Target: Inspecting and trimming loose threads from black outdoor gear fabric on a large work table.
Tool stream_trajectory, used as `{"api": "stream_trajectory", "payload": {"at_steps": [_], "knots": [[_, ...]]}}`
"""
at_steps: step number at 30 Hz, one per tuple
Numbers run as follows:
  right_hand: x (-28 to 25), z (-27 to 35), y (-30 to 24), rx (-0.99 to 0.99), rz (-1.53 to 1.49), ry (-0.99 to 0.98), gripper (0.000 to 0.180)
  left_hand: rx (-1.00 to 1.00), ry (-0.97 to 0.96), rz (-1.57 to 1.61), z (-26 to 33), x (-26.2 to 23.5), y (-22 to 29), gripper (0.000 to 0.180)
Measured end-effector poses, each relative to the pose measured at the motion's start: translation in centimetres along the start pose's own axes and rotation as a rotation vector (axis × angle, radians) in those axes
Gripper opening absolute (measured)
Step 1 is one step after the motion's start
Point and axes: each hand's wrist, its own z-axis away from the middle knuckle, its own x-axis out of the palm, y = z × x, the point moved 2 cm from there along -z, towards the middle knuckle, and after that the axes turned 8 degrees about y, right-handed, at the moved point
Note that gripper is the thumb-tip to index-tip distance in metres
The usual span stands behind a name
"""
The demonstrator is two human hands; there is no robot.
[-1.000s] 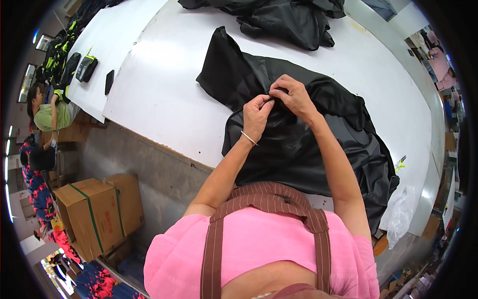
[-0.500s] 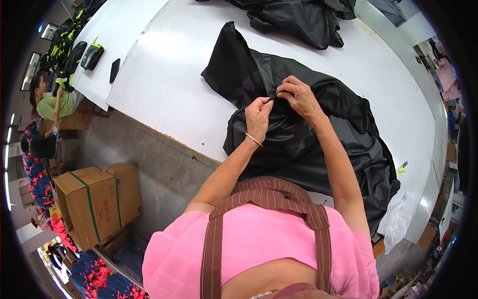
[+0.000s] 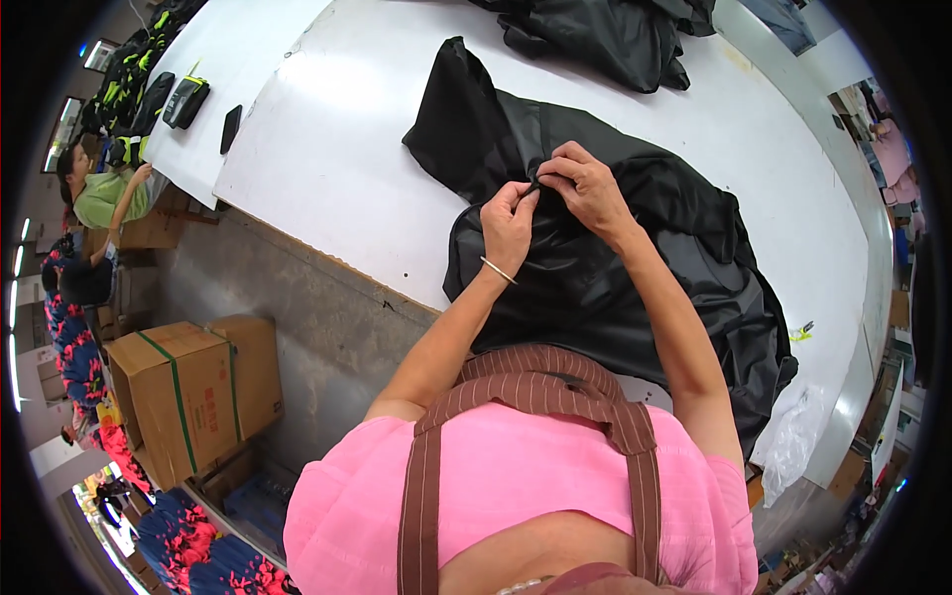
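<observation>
A black, slightly shiny garment [image 3: 635, 188] lies spread on the white table [image 3: 337, 169] in front of me, with its folds reaching down to my right side. My left hand [image 3: 508, 223] pinches the fabric near the upper middle of the garment. Close beside it, my right hand [image 3: 590, 188] pinches the same spot, fingertips almost touching those of the left. What small part of the cloth sits between the fingertips is hidden. A hood-like flap [image 3: 454, 119] of the garment stands up beyond my left hand.
More black garments [image 3: 615, 40] are heaped at the table's far side. A phone [image 3: 231, 129] and a pouch [image 3: 185, 102] lie far left, near a seated person in green [image 3: 104, 198]. A strapped cardboard box [image 3: 198, 397] stands at left; a clear plastic bag [image 3: 791, 441] hangs at right.
Both hands have shifted slightly up and left, still pinching the black garment. The fingertips have come closer together. The person in green has moved an arm.
</observation>
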Motion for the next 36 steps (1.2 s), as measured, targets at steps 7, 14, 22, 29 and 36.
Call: {"api": "stream_trajectory", "payload": {"at_steps": [7,14,22,29,36], "knots": [[-3.5,2.9,-0.5,0.258,0.193,0.064,0.013,-0.14,0.023,0.047,-0.1,-0.7,-1.1,0.011],[-2.5,5.1,-0.6,0.083,0.622,0.131,0.019,-0.418,-0.127,0.348,-0.9,0.0,-2.3,0.012],[-5.4,2.0,-4.1,-0.19,0.56,0.295,0.017,0.159,0.047,0.096,-1.9,2.5,2.6,0.022],[-5.5,-3.7,-2.8,-0.101,0.435,0.236,0.008,-0.123,-0.567,0.028,-4.1,4.6,4.2,0.021],[-6.0,-3.3,1.2,0.229,0.018,0.086,0.03,-0.65,-0.484,0.469,-2.1,4.6,2.8,0.023]]}}
